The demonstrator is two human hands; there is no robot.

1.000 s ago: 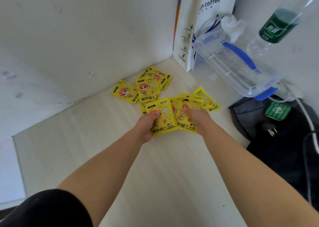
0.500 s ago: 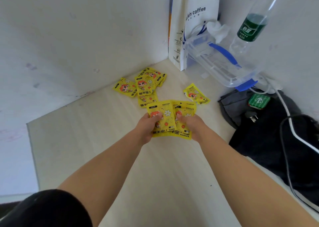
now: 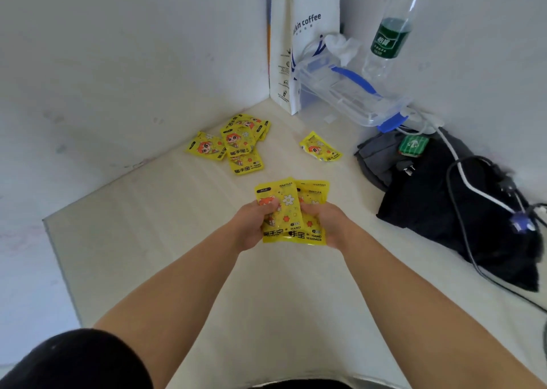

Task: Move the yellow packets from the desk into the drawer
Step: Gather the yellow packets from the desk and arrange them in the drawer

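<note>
Both bare forearms reach forward and meet over the middle of the pale wooden bench (image 3: 148, 226). The left hand (image 3: 253, 226) and right hand (image 3: 330, 224) each curl a grip round one shared fan of flat yellow printed packets (image 3: 291, 211), thumbs pressed on top. Three packet edges show in the fan. Print reads "HAND WARMER". Behind, by the left wall, lies a loose heap of about five more (image 3: 239, 146). One lone packet (image 3: 319, 147) lies apart to its right. White paper bag (image 3: 307, 48) reads "kin coffee".

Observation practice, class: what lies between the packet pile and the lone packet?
Only bare desk separates the pile from the lone packet, per the head view.
</note>
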